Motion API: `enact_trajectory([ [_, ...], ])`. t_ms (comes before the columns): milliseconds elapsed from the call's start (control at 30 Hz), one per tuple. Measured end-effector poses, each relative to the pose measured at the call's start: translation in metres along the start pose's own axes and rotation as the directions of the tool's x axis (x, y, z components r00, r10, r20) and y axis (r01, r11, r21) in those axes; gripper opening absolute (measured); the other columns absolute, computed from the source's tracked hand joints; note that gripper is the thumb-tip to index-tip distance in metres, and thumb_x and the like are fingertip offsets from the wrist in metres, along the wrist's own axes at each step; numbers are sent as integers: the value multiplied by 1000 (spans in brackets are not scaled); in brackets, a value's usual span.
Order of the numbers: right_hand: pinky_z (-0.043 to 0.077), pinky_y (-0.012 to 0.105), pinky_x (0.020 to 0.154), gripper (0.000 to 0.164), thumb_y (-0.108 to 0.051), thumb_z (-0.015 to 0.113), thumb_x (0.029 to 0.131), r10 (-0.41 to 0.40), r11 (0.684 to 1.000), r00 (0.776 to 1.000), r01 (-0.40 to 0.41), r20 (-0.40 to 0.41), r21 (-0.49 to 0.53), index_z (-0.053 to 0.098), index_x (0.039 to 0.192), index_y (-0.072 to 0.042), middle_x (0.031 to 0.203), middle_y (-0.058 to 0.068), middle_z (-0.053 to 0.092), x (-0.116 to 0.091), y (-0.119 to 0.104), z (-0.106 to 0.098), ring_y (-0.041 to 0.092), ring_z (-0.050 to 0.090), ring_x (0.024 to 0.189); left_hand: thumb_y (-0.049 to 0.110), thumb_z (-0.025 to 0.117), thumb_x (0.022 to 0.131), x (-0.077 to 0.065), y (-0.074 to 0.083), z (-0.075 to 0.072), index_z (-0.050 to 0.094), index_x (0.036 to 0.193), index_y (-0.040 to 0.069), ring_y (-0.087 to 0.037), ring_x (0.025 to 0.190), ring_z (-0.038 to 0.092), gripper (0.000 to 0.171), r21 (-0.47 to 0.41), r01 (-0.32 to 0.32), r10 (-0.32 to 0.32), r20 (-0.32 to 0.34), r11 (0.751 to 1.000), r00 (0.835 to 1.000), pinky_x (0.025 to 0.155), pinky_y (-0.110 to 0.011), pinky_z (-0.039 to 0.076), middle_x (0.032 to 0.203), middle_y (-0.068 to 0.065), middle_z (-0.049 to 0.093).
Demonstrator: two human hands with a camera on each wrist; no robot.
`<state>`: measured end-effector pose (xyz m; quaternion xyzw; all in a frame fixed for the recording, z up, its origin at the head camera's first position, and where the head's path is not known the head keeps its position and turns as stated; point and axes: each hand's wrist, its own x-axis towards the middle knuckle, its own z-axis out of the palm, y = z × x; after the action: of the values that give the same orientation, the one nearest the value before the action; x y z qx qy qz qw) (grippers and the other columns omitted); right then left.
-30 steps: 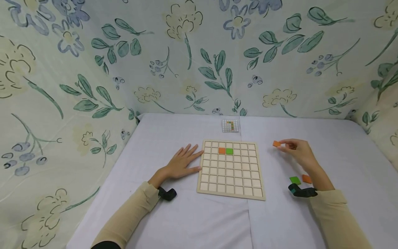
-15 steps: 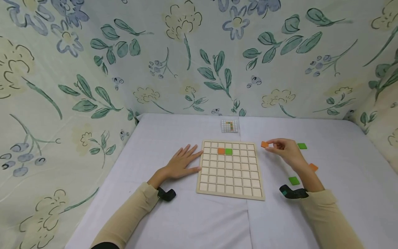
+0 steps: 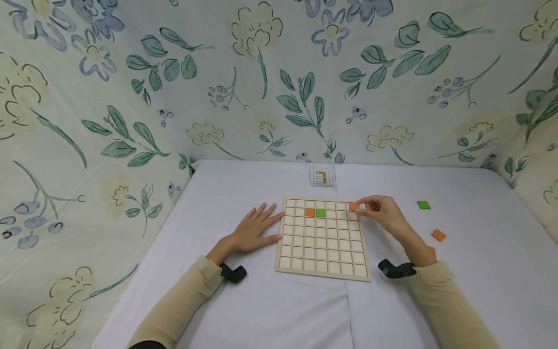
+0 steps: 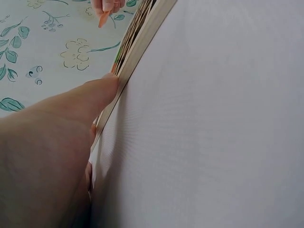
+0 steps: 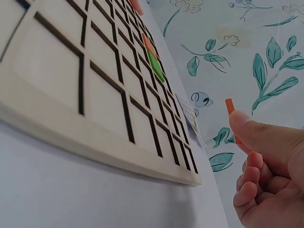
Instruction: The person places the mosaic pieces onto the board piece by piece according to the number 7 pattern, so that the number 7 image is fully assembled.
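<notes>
A wooden grid board [image 3: 321,240] lies on the white cloth. In its second row an orange tile [image 3: 310,212] and a green tile [image 3: 320,213] sit side by side. My right hand [image 3: 383,213] pinches another orange tile [image 3: 354,206] between thumb and forefinger, over the board's far right corner. The right wrist view shows this held tile [image 5: 230,105] raised above the board, its edge toward the camera. My left hand [image 3: 255,230] lies flat with fingers spread, its thumb [image 4: 107,90] and a fingertip against the board's left edge.
A small card with a coloured grid pattern [image 3: 321,177] lies behind the board. Right of the board are a loose green tile [image 3: 424,205] and an orange tile [image 3: 438,235]. More tiles are partly hidden under my right wrist. A floral curtain [image 3: 261,97] hangs behind the table.
My right hand has carried the orange tile leftward, from the cloth at the right to over the board's corner, uncovering loose tiles behind it. The left hand has stayed in place.
</notes>
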<state>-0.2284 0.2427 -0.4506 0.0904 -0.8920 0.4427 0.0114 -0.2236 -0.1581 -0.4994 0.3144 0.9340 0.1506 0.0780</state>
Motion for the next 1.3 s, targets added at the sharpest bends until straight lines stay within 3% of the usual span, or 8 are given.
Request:
enact_trajectory([
  [600, 36, 23, 57, 32, -10, 78, 88, -16, 998, 995, 10, 103, 62, 70, 112, 8, 74, 5, 51, 11, -5, 30, 18, 44, 71, 67, 37, 99, 0, 2, 1, 16, 161, 30, -29, 152, -5, 76, 11, 2, -2, 10, 1000, 1000, 120, -49, -3, 167, -3, 3],
  [833, 34, 22, 54, 28, -10, 77, 88, -57, 996, 992, 50, 117, 68, 72, 110, 7, 71, 4, 50, 15, -5, 38, 17, 43, 67, 64, 40, 99, -1, 3, -2, 17, 161, 28, -30, 152, -5, 76, 0, -5, 5, 7, 1000, 1000, 119, -49, -4, 167, -4, 4],
  [1300, 35, 23, 55, 23, -5, 75, 89, -30, 999, 991, 25, 130, 42, 71, 107, 9, 71, 4, 52, 21, -9, 50, 19, 44, 66, 68, 36, 98, 0, 2, -1, 14, 161, 33, -27, 152, -7, 75, 24, 17, -17, 19, 1000, 1000, 120, -48, -5, 167, -1, 1],
])
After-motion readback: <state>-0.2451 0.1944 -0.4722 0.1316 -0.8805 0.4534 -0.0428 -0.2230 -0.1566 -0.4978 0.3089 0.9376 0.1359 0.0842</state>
